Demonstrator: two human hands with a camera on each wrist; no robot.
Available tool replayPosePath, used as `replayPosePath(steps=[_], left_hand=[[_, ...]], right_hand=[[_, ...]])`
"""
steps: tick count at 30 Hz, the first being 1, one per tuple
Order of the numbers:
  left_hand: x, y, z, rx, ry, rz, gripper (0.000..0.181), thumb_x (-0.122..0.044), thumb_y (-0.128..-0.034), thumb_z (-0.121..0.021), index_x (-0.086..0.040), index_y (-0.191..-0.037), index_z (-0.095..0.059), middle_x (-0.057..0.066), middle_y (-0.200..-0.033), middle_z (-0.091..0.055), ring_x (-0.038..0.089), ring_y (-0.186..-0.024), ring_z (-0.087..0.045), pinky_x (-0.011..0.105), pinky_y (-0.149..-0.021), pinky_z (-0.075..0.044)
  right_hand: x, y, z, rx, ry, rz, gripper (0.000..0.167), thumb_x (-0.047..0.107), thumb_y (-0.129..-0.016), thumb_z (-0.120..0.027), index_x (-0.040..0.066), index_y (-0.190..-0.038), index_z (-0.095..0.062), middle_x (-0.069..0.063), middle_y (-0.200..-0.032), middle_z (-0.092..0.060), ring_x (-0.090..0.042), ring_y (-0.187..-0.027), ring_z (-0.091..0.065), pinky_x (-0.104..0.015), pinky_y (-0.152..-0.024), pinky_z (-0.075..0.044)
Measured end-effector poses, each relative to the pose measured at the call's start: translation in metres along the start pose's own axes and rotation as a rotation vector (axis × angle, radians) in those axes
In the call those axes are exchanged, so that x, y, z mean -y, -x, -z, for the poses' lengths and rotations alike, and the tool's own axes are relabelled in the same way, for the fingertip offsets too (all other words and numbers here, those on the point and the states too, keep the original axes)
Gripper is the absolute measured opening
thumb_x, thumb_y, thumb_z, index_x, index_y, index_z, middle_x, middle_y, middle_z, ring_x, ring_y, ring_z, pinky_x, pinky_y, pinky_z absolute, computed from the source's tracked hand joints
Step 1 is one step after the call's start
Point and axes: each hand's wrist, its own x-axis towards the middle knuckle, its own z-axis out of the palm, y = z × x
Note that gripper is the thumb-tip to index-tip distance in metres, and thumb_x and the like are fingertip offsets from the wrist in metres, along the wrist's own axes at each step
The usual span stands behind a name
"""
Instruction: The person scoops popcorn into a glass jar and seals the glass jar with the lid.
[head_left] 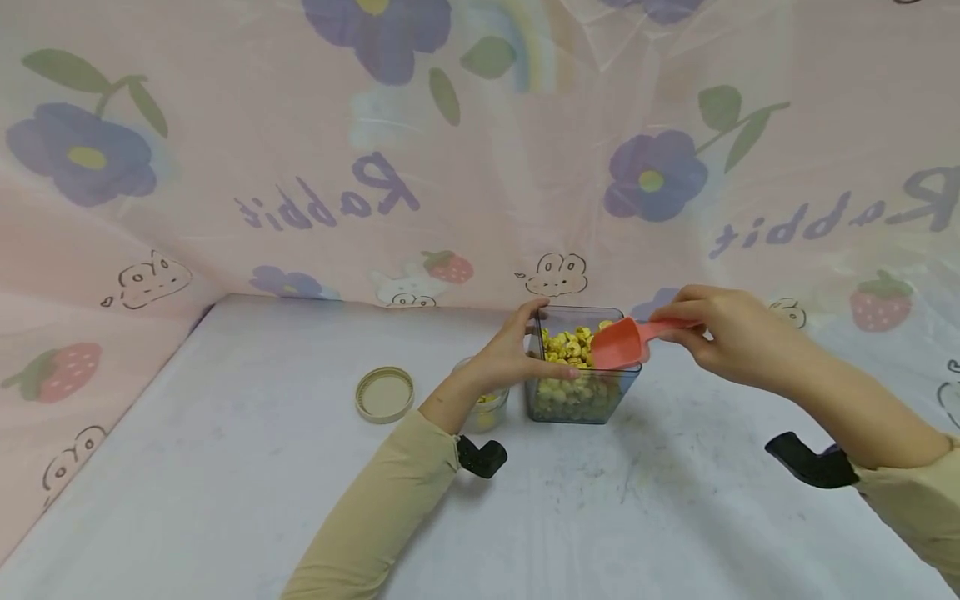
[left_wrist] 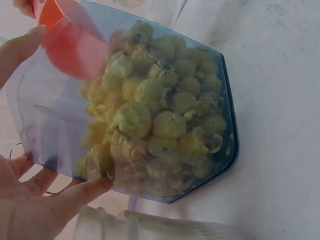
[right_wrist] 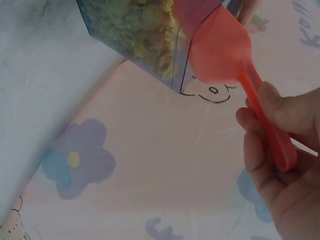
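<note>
A clear bluish plastic container (head_left: 573, 400) holds yellow popcorn (left_wrist: 150, 105). My left hand (head_left: 510, 354) grips its left side, the thumb along the near rim and the fingers at the far corner. With thumb and fingers my right hand (head_left: 723, 333) holds the handle of a red-orange scoop (head_left: 618, 343). The scoop's bowl dips inside the container's right rim, against the popcorn; how much it carries cannot be made out. Partly behind my left wrist stands a small clear jar (head_left: 487, 412) with some yellow popcorn in it.
A round beige lid (head_left: 384, 394) lies on the white tabletop (head_left: 247, 467), left of the jar. A pink printed sheet (head_left: 480, 183) hangs right behind the container and along the left side.
</note>
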Motion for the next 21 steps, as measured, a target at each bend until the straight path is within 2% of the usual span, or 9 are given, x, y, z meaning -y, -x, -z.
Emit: replayPosePath(steps=[8, 15, 21], left_hand=[[0.001, 0.000, 0.001, -0.003, 0.020, 0.021, 0.104, -0.032, -0.0697, -0.086, -0.037, -0.150, -0.019, -0.004, -0.154, -0.025, 0.022, -0.138, -0.032, 0.047, -0.105, -0.040], [0.002, -0.001, 0.000, -0.004, 0.046, 0.004, 0.103, -0.029, -0.0700, -0.086, -0.034, -0.149, -0.020, -0.001, -0.153, -0.027, 0.023, -0.138, -0.032, 0.050, -0.107, -0.037], [0.002, -0.001, 0.001, 0.005, 0.046, 0.008, 0.102, -0.029, -0.0705, -0.086, -0.035, -0.149, -0.020, 0.000, -0.154, -0.025, 0.023, -0.139, -0.031, 0.052, -0.109, -0.034]], right_hand=[[0.013, -0.020, 0.000, 0.167, 0.021, -0.027, 0.015, 0.000, -0.079, -0.074, 0.005, -0.094, -0.074, 0.001, -0.078, -0.060, -0.011, -0.066, -0.050, -0.026, -0.057, -0.048], [0.014, -0.031, -0.008, 0.208, -0.004, 0.034, 0.012, -0.002, -0.079, -0.073, 0.005, -0.089, -0.074, 0.003, -0.074, -0.057, -0.010, -0.066, -0.050, -0.027, -0.057, -0.048], [0.004, -0.032, -0.015, 0.214, -0.079, 0.023, 0.016, -0.003, -0.079, -0.072, 0.006, -0.092, -0.075, 0.005, -0.076, -0.060, -0.009, -0.067, -0.052, -0.027, -0.058, -0.047]])
